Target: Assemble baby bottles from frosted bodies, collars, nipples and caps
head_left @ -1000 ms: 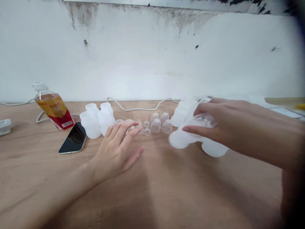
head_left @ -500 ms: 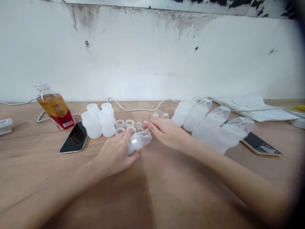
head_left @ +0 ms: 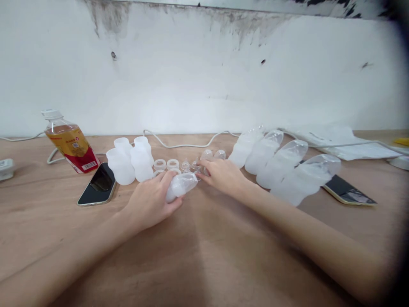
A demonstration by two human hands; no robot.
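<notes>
Head view: left hand (head_left: pixel 150 199) holds a white bottle (head_left: pixel 173 191) topped by a clear cap (head_left: pixel 187 182), just in front of the white rings (head_left: pixel 173 163) on the counter (head_left: pixel 191 256). Bottle's long axis tilted well off upright; capped end points right, slightly toward the wall (head_left: pixel 179 85), ending just beside the right hand (head_left: pixel 222 175). Clear teats (head_left: pixel 185 165) lie left of and under the right fingertips; right hand appears nearer to them. Left grip: wrapped around the bottle. Right grip: thumb and forefinger narrowly apart; cannot tell whether anything is pinched. Spare domes (head_left: pixel 220 154) stand behind the right hand.
</notes>
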